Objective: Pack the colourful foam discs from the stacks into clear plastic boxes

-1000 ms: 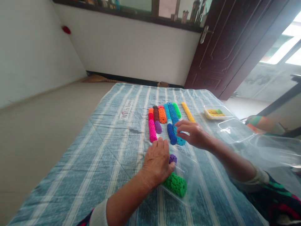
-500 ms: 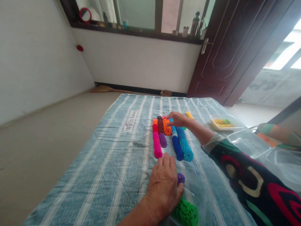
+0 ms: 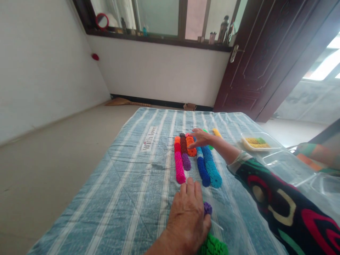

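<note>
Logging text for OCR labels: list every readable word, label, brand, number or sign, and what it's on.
"With love": on the pale patch of the striped cloth.
Flask and pink cup on the sill: too small to read any marking.
Colored disc stacks: no lettering legible.
No brand or number can be read.

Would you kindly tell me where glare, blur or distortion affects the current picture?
Head view: glare washes out the upper-right window; head view: the clear boxes at right look hazy; head view: the door leans, perhaps from lens distortion or camera tilt; head view: the light-blue roll stays readable.
</note>
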Demonstrator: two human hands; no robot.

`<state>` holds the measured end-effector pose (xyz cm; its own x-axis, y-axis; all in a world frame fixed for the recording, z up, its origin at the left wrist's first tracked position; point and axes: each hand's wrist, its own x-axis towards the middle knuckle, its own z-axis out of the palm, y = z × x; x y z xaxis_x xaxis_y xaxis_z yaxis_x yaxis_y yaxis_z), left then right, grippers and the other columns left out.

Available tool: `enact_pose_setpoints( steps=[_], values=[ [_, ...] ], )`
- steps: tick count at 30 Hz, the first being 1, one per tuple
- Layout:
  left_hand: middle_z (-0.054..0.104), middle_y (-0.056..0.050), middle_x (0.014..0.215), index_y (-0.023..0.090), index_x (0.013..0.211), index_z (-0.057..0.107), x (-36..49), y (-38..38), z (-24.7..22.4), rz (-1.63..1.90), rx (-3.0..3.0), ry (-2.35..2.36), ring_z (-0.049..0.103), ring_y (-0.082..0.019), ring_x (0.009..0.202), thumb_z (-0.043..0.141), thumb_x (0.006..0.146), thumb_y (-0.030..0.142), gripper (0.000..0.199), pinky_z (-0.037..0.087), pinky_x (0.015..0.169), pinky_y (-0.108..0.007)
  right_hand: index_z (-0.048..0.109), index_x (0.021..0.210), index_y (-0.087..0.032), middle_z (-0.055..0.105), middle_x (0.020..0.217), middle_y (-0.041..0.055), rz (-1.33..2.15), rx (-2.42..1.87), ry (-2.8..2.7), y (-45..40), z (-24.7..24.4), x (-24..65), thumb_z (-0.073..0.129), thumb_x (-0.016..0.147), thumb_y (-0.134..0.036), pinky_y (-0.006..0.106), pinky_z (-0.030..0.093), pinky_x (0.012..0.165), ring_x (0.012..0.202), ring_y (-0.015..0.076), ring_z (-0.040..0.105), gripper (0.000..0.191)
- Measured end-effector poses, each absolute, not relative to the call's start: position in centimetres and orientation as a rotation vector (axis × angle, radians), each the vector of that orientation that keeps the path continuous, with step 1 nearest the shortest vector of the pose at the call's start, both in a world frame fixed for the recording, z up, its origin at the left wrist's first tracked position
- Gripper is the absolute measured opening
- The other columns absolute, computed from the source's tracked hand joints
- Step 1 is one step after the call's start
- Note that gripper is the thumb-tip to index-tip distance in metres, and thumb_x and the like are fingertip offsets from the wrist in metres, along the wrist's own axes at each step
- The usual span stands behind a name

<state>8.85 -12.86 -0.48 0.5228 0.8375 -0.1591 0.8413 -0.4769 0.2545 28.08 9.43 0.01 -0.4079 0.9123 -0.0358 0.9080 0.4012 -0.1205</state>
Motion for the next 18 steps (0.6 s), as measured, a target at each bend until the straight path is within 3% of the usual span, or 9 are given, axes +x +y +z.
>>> enact_pose_setpoints(
  steps=[13,18],
  values=[
    [0.034,-0.024,0.152,0.006,0.145,0.038,8.8,-13.0,-0.2,-0.017,2.489,1.409,0.038,-0.04,0.135,0.054,0.081,0.037,0.073,0.036,0.11,-0.05,0.067,0.118,-0.02,0.057,0.124,0.0153,0.147,-1.738,-2.594,10.4,-0.9,28.0,0.063,0.076,-0.069,0.037,0.041,0.098,0.125,0.0334,0.046,0.065],
    [0.033,-0.024,0.152,0.006,0.146,0.038,8.7,-13.1,-0.5,-0.018,2.497,1.404,0.038,-0.04,0.135,0.054,0.082,0.039,0.074,0.035,0.111,-0.05,0.073,0.108,-0.019,0.064,0.116,0.0123,0.159,-1.685,-2.563,11.2,-1.2,28.3,0.06,0.084,-0.056,0.03,0.042,0.091,0.113,0.0263,0.056,0.046]
  ],
)
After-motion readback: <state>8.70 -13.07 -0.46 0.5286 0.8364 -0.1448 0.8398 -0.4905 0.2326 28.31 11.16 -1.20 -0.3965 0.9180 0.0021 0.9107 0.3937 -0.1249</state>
